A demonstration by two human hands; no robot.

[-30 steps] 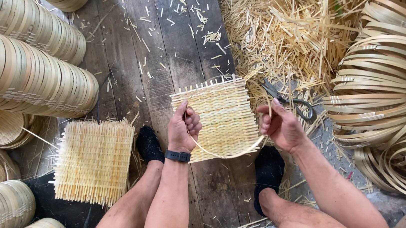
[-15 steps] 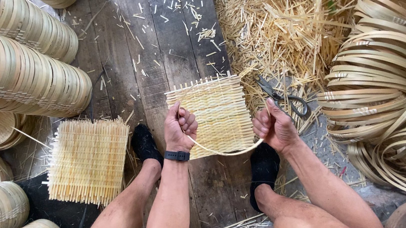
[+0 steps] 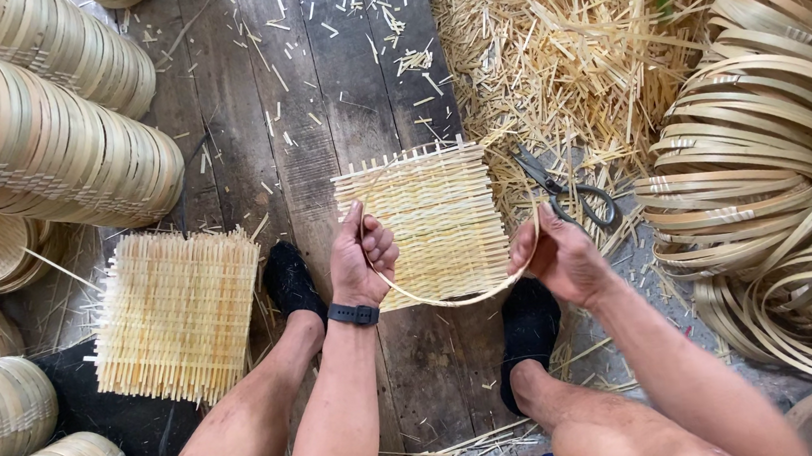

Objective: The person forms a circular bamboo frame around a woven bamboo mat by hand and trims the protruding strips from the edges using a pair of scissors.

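left hand [image 3: 361,261] is curled shut, pinching one end of a thin bamboo strip [image 3: 449,300] at the left edge of the woven mat [image 3: 430,221]. black band on that wrist. right hand [image 3: 562,260] is closed on the other end of the strip, just off the mat's right edge. strip bows in a loop between the two hands, sagging along the near edge of the mat.

mat is a square of pale bamboo weave lying flat on the dark plank floor [image 3: 261,92], centre of view, between my two feet in black socks. loose splint ends stick out all round its border.

handling, my read: strip looks light and springy, bends without kinking but would probably crack if folded sharp; grip it near the ends with fingertips as now. mat looks light, semi-stiff, flexes as a sheet; edges are ragged and could unravel or snag, so hold it flat by two opposite sides, not by single splints.

outward: second woven mat [image 3: 177,314] lies on the left, near my left leg. scissors [image 3: 568,187] lie just right of the mat, far side of the right hand, at the edge of a heap of bamboo trimmings [image 3: 558,51]. stacked round hoops [image 3: 777,119] on the right. rows of nested round baskets [image 3: 34,136] on the left, far and near.
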